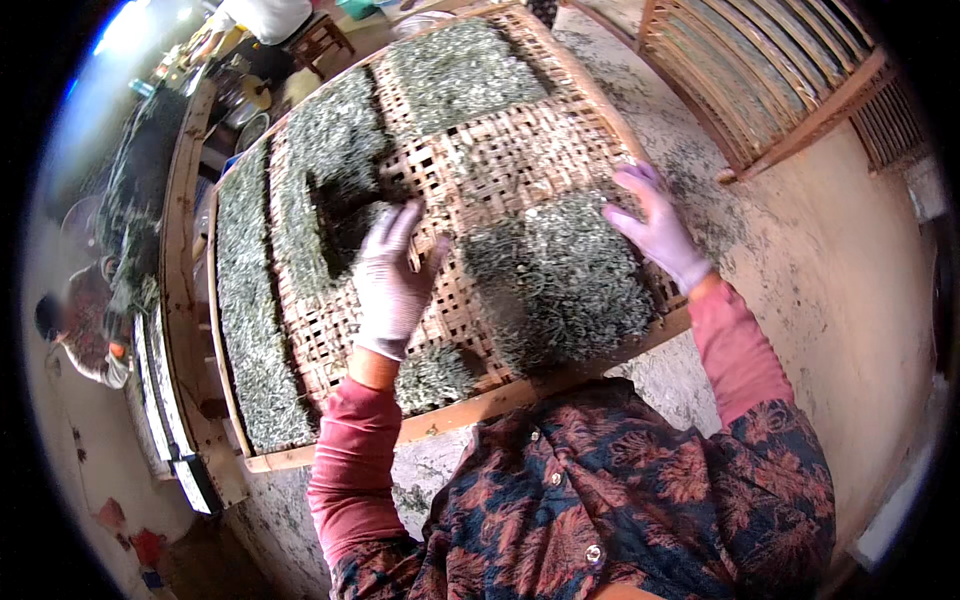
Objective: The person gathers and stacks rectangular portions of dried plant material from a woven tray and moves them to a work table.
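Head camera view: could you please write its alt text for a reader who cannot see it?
A person's gloved left hand and right hand, both open, are over a large wood-framed woven tray bearing patches of green shredded material. Another person is at far left; a slatted wooden rack is at upper right.
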### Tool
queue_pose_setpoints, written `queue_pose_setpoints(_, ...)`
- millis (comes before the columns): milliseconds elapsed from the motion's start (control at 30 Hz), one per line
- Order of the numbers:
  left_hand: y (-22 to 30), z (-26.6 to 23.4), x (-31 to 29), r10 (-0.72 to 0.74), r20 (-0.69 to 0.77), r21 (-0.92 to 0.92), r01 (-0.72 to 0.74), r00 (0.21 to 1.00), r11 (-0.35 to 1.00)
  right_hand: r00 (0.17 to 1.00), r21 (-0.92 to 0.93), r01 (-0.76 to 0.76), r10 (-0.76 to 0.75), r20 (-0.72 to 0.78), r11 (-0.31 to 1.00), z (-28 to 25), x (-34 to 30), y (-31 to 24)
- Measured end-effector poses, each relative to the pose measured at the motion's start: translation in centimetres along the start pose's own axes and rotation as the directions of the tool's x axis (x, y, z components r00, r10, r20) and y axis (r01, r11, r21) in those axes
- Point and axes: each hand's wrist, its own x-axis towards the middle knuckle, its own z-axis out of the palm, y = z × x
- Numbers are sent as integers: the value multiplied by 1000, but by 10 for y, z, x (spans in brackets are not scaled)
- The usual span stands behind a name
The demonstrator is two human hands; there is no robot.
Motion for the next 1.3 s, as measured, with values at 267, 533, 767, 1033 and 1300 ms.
queue_pose_setpoints(267, 44, 41, 8, -280, 389, 83, 269, 878, 959, 933, -217, -143, 204, 295, 966, 18, 25, 26)
queue_pose_setpoints(533, 39, 3, -17, 145, -64, 187, -130, 987, 974, 905, -6, 412, -409, 115, 911, 2, 21, -37)
queue_pose_setpoints(767, -24, -82, -118, 61, -38, 253, -49, 997, 966, 726, 83, 648, -647, 233, 757, 89, -18, -117)
queue_pose_setpoints(1033, -73, -120, -218, -6, 61, 205, -6, 998, 979, 671, -35, 703, -645, 366, 711, 181, -77, -154)
queue_pose_setpoints(1300, -83, -112, -197, -122, 83, -7, 123, 989, 992, 585, -76, 738, -580, 567, 671, 156, -80, -168)
